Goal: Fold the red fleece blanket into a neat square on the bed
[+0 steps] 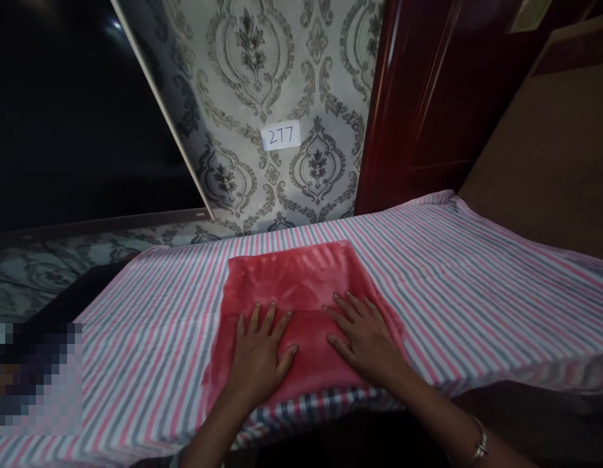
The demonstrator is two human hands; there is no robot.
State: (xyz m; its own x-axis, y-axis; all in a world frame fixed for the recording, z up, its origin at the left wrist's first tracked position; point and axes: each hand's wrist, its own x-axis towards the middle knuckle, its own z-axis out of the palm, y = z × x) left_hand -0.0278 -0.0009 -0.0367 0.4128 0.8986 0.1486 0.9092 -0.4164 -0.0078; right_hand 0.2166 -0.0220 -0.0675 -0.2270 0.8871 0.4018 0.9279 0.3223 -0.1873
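Observation:
A red plush cloth (301,273) lies flat near the front of the table, with a crease running across its middle and paler rubbed marks on its far half. My left hand (260,354) rests palm down on its left side, fingers spread along the crease. On the right side of the cloth, my right hand (364,338) also lies flat with its fingers apart. Neither hand grips anything. Under the cloth is a striped cover (457,286) in pink, grey and white.
A dark television screen (82,117) stands at the back left. Patterned wallpaper (253,78) bears a paper label (281,135) reading 277. At the right are a dark red wooden panel (413,104) and a large brown box (550,143). A pixelated patch covers the lower left.

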